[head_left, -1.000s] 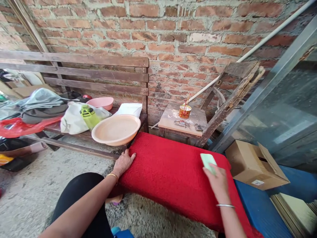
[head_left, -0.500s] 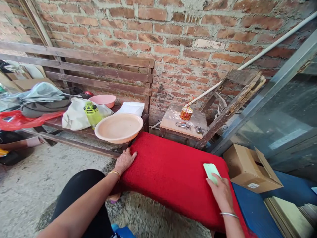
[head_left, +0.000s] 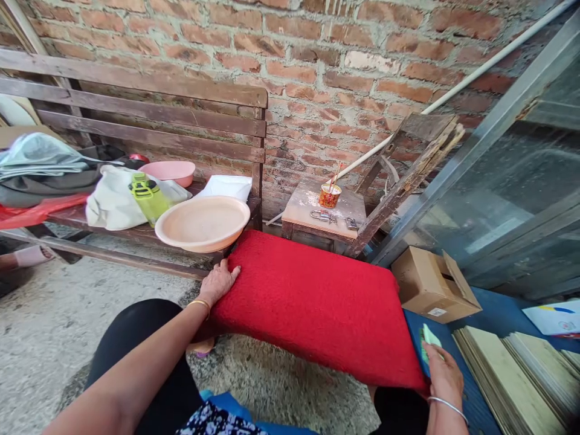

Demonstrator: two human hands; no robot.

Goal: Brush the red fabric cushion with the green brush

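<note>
A red cloth [head_left: 312, 296] covers the long, low surface in front of me. My left hand [head_left: 219, 283] rests on its left edge, fingers loosely spread and holding nothing. A shallow peach basin [head_left: 203, 221] stands just beyond that hand, on the end of the wooden bench. Off the cloth's right end, my right hand [head_left: 444, 371] is closed around a pale-green flat object [head_left: 429, 337] with rounded corners. It is tilted so that I see it nearly edge-on, and its kind is unclear.
On the bench are a green bottle [head_left: 148, 199], a white bag [head_left: 111, 196] and a pink bowl [head_left: 170, 172]. A small chair [head_left: 299, 205] holds a patterned cup [head_left: 329, 196] and padlocks [head_left: 322, 215]. At right sit a cardboard box [head_left: 430, 287] and stacked boards [head_left: 512, 368].
My right hand has moved right and toward me, off the red cloth, tipping the pale-green object up. My left hand stays on the cloth's edge. The view has shifted slightly right and down.
</note>
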